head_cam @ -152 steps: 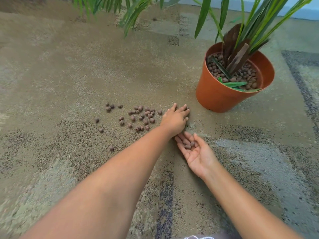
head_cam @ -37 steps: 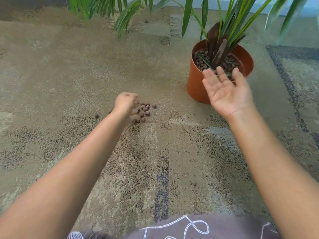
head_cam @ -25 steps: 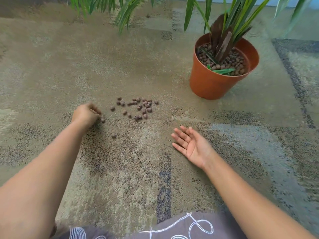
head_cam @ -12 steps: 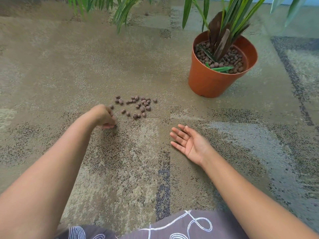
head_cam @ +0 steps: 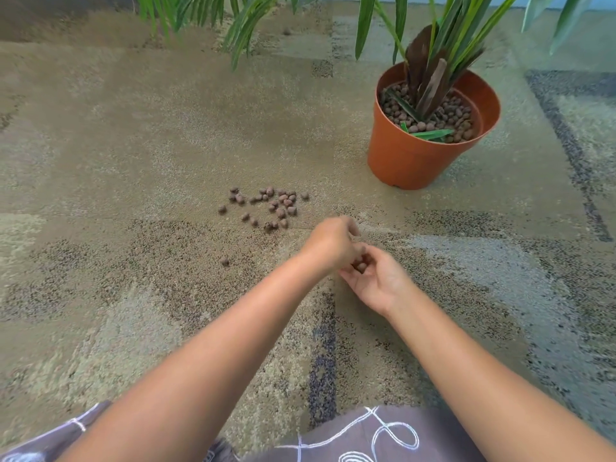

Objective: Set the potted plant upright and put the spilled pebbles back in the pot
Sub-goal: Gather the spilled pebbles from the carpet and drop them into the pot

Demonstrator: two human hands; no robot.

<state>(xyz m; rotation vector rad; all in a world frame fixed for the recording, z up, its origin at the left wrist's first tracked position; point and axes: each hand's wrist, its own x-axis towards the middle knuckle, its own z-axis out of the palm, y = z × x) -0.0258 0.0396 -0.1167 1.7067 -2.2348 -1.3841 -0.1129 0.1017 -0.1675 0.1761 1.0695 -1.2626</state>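
The orange pot [head_cam: 410, 161] stands upright on the carpet at the upper right, with the green plant [head_cam: 443, 38] in it and brown pebbles [head_cam: 456, 118] around the stem. Several spilled pebbles [head_cam: 276, 205] lie in a loose cluster left of the pot, and one stray pebble [head_cam: 224, 261] sits nearer me. My right hand [head_cam: 380, 283] rests palm up and cupped on the carpet, with a pebble [head_cam: 360, 266] lying in it. My left hand [head_cam: 333, 243] hovers over that palm, its fingertips bunched downward on pebbles; its grip is partly hidden.
Patterned beige and grey carpet [head_cam: 133, 145] covers the whole floor. Long green leaves [head_cam: 240, 25] hang into view along the top. My lap in grey patterned cloth [head_cam: 366, 435] fills the bottom edge.
My left hand has left the stray pebbles on the left and swung right to meet my right palm. My right hand's fingers have curled up into a cup.
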